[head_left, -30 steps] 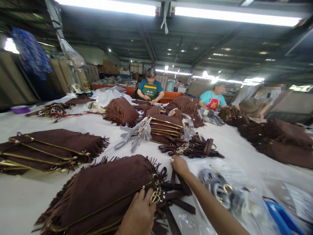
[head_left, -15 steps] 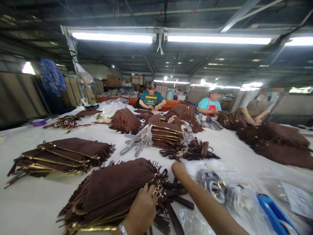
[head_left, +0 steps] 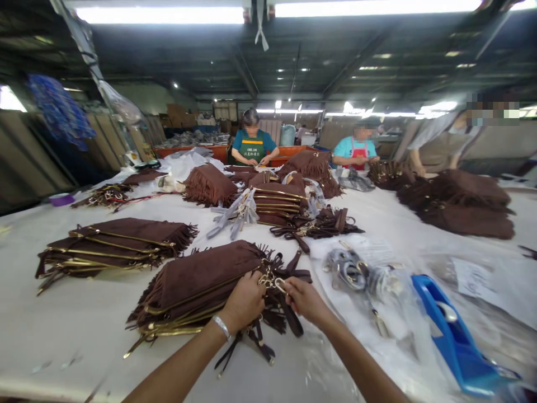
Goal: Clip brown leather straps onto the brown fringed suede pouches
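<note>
At the near stack's corner: your left hand (head_left: 245, 299) bends over brown bags (head_left: 205, 271) on the white table (head_left: 50, 319); I cannot tell if it grips.
Gold clasp (head_left: 279, 284): pinched in your right hand (head_left: 304, 296), beside the gold rings (head_left: 264, 281).
Clasp and rings: seemingly being lined up; next calls for steadying one ring.
Loose straps (head_left: 321, 225): heaped beyond.

A gold metal clasp (head_left: 279, 284) is pinched by the right hand (head_left: 304, 300), while the gold rings (head_left: 264, 281) just beside it, at the end of a stack of fringed brown bags (head_left: 205, 268), are touched by the left hand (head_left: 244, 300). A blue tape dispenser (head_left: 456, 348) is set to the right, near clear plastic bags (head_left: 405, 313).
</note>
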Action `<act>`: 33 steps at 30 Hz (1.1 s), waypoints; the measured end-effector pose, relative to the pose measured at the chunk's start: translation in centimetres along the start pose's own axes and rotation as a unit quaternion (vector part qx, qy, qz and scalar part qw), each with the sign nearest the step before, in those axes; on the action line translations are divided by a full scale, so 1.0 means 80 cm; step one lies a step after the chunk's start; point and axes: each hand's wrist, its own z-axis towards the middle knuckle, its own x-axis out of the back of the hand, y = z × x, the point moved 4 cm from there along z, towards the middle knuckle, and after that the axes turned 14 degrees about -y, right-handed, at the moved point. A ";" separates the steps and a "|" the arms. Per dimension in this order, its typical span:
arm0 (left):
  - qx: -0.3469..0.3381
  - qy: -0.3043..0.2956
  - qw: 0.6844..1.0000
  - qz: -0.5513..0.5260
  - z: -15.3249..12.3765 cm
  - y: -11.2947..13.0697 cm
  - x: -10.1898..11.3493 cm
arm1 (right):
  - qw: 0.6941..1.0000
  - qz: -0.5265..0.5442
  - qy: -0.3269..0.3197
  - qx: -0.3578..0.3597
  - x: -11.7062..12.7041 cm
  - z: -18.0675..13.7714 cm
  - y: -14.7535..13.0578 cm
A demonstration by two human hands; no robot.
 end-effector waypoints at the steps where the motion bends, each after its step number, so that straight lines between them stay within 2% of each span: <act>1: 0.002 -0.001 1.000 0.004 0.000 0.001 0.000 | 1.000 0.007 -0.011 0.009 -0.017 -0.003 -0.003; 3: 0.008 -0.003 1.000 0.011 0.000 0.002 0.001 | 0.999 -0.034 -0.009 0.036 -0.036 -0.008 -0.017; 5: 0.013 -0.006 1.000 0.017 0.000 0.004 0.003 | 0.992 -0.103 0.025 0.067 -0.034 -0.013 -0.041; 7: 0.016 -0.011 1.000 0.020 -0.001 0.006 0.005 | 0.981 -0.158 0.087 0.075 -0.014 -0.020 -0.068; 9: 0.013 -0.017 1.000 0.022 -0.002 0.008 0.006 | 0.973 -0.177 0.137 0.052 0.013 -0.032 -0.090; 12: 0.005 -0.019 1.000 0.021 -0.003 0.012 0.006 | 0.968 -0.211 0.133 0.012 0.042 -0.064 -0.103; 15: -0.006 -0.003 1.000 0.024 -0.002 0.012 0.002 | 0.968 -0.245 0.054 -0.006 0.035 -0.118 -0.078; 18: -0.021 0.015 0.999 0.028 -0.001 0.010 -0.003 | 0.961 -0.266 -0.011 -0.080 0.004 -0.174 -0.011; 21: -0.036 0.026 0.998 0.036 0.000 0.008 -0.007 | 0.934 -0.314 -0.034 -0.170 -0.019 -0.209 0.058; 23: -0.043 0.030 0.997 0.049 0.000 0.007 -0.009 | 0.917 -0.347 -0.030 -0.193 -0.026 -0.215 0.085; 28: -0.054 0.027 0.995 0.083 0.001 0.006 -0.013 | 0.906 -0.377 0.008 -0.191 -0.021 -0.199 0.096; 33: -0.071 0.027 0.987 0.140 0.002 0.010 -0.021 | 0.925 -0.325 0.047 -0.192 -0.011 -0.199 0.091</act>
